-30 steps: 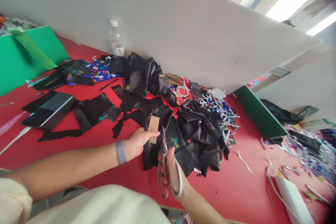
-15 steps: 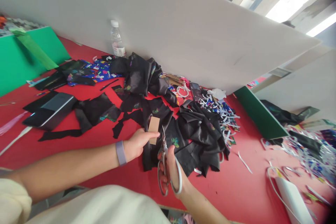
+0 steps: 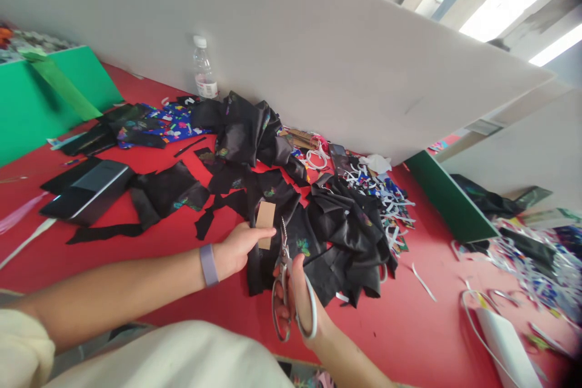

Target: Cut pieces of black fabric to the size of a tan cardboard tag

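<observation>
The left hand pinches a tan card against the black fabric — thumb laid over the card's face. Just beside it, the right hand grips the scissors, fingers through the handles, blades pointing away from the body over the same fabric. All of it sits on the red counter. Beyond the fabric, a clear bottle stands upright near the pale partition — white cap on.

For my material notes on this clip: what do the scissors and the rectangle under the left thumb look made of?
Scissors: probably metal, given the shiny grey blades.
Rectangle: likely cardboard, matte, judging by its plain tan face.
</observation>
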Demonstrator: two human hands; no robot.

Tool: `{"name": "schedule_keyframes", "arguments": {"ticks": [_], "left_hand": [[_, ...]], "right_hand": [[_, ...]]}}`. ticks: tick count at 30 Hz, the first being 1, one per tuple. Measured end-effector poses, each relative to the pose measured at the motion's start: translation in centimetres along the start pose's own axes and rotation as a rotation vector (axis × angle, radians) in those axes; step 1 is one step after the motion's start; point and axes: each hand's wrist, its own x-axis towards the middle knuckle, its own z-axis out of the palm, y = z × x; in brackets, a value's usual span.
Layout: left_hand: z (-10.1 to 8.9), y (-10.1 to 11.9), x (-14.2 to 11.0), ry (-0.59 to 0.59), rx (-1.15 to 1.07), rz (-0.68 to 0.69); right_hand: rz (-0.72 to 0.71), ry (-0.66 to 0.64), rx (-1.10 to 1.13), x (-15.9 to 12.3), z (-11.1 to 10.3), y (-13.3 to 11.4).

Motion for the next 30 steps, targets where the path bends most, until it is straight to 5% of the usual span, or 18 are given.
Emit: {"name": "schedule_keyframes", "arguments": {"ticks": [30], "left_hand": [[0.2, 0.4, -0.7, 0.013, 0.017, -0.029]], "right_hand": [[0.016, 0.038, 0.005, -0.3, 0.7, -1.0]]}}
